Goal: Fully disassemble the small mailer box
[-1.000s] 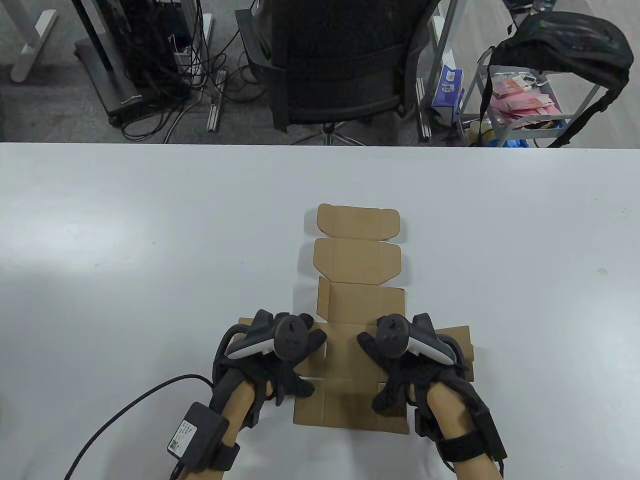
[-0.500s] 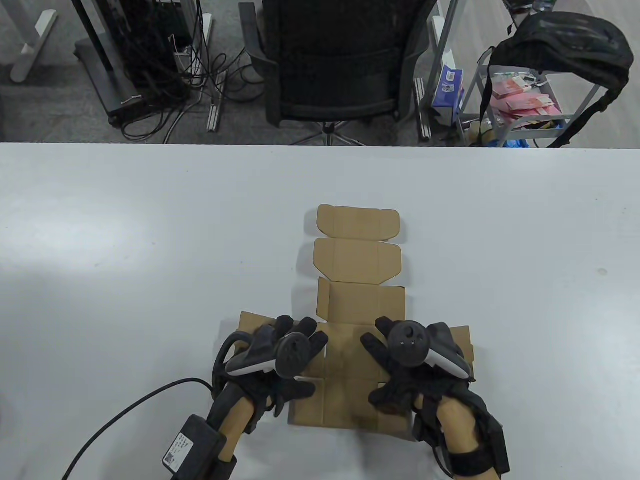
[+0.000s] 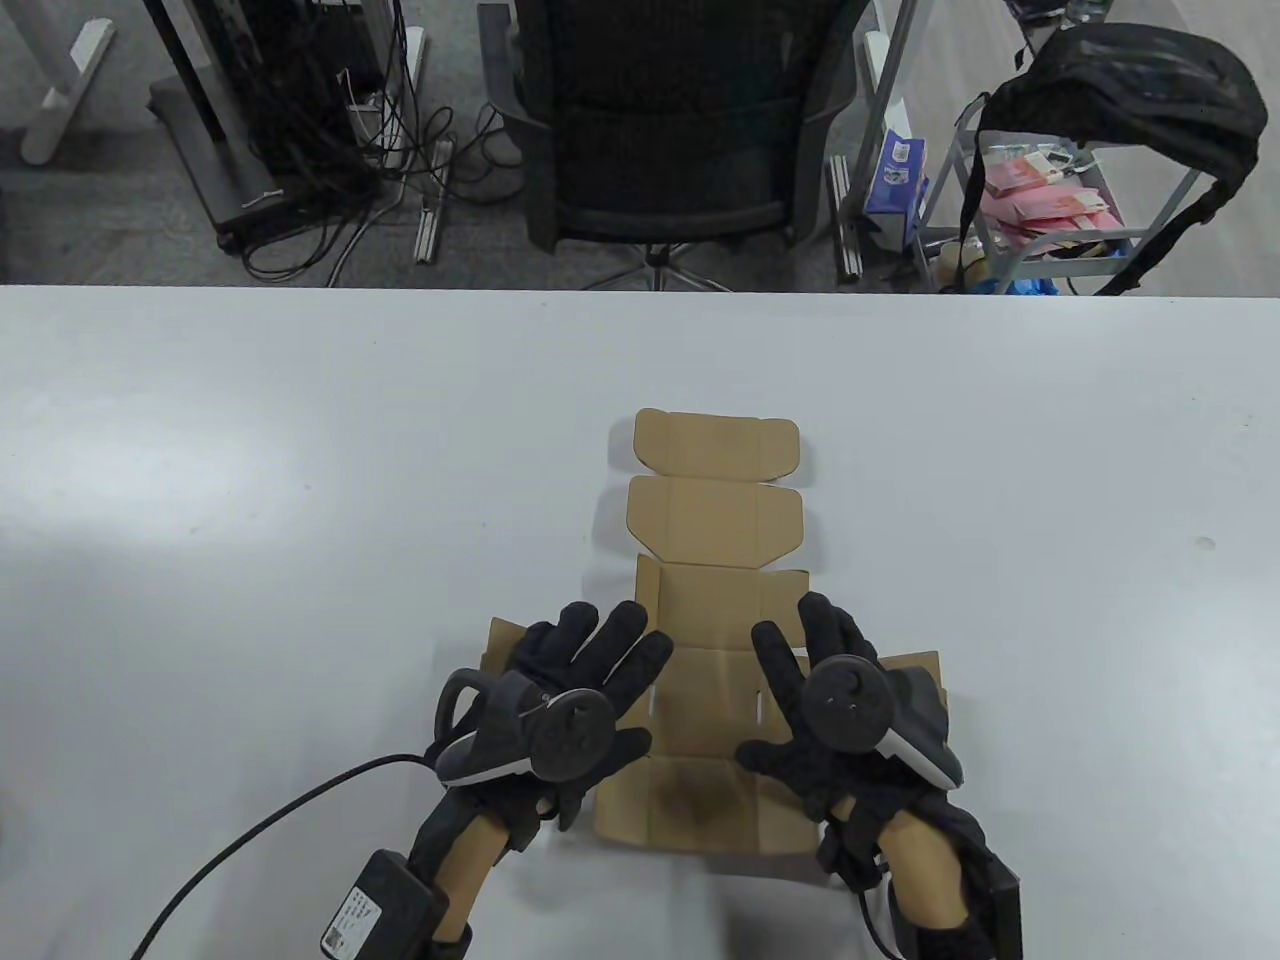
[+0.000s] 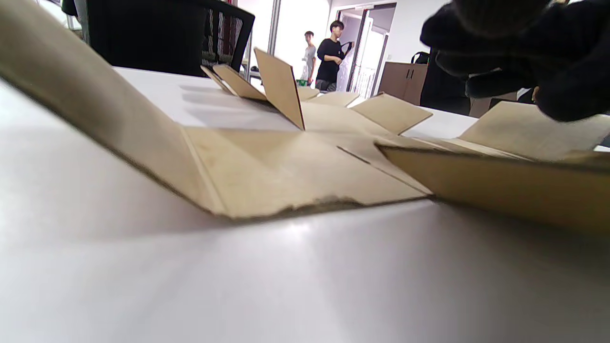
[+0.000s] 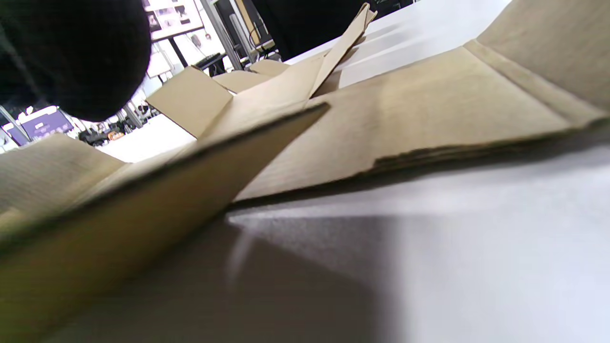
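The small brown cardboard mailer box [image 3: 712,560] lies unfolded, nearly flat, on the white table, stretching from near me toward the far side. It also shows in the left wrist view [image 4: 295,171] and the right wrist view [image 5: 419,109]. My left hand [image 3: 590,670] lies on its left side panel with fingers spread out. My right hand [image 3: 815,665] lies on its right side panel, fingers spread too. Neither hand grips anything. A small side flap [image 3: 648,598] still stands a little upright near the left fingers.
The white table [image 3: 250,520] extends wide on both sides. A cable [image 3: 250,830] runs from my left wrist across the table's near left. A black office chair [image 3: 680,130] and a cart with a black bag [image 3: 1120,90] stand beyond the far edge.
Both hands have opened from curled to flat with fingers spread and slid slightly toward me. The near flaps of the box have been pressed flatter.
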{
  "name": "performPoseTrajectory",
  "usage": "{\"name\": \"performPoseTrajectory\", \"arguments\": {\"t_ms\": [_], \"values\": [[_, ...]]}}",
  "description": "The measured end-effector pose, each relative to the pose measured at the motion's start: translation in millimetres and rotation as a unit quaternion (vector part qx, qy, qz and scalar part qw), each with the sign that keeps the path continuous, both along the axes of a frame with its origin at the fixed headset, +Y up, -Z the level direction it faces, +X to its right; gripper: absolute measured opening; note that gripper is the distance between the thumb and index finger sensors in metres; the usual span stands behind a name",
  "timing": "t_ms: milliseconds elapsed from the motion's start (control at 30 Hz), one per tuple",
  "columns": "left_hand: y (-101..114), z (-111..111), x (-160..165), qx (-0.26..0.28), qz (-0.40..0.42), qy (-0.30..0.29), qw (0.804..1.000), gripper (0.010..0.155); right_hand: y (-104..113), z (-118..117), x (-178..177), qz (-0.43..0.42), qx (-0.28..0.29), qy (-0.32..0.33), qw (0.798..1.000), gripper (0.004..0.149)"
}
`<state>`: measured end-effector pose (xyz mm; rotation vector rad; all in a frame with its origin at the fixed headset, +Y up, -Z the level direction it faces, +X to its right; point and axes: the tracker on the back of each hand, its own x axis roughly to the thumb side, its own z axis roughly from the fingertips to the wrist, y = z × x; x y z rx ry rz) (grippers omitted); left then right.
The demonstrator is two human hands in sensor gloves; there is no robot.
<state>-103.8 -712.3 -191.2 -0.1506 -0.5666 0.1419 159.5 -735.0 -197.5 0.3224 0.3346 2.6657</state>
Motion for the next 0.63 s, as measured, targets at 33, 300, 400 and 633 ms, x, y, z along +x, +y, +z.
{"name": "performPoseTrajectory", "arguments": {"t_ms": [33, 300, 400, 633], "values": [[-1, 0, 0, -0.007, 0.002, 0.0, 1.0, 0.083, 0, 0, 0, -0.005, 0.003, -0.002, 1.0, 0.097], [-4, -2, -3, -0.021, 0.006, 0.004, 1.0, 0.083, -7, -1, 0, -0.002, -0.014, -0.008, 1.0, 0.096], [-4, -2, -4, -0.022, 0.007, 0.004, 1.0, 0.083, -9, -2, 0, -0.001, -0.021, -0.01, 1.0, 0.096], [-4, -1, -5, -0.026, 0.007, 0.005, 1.0, 0.083, -11, -1, -2, 0.004, -0.03, -0.007, 1.0, 0.096]]}}
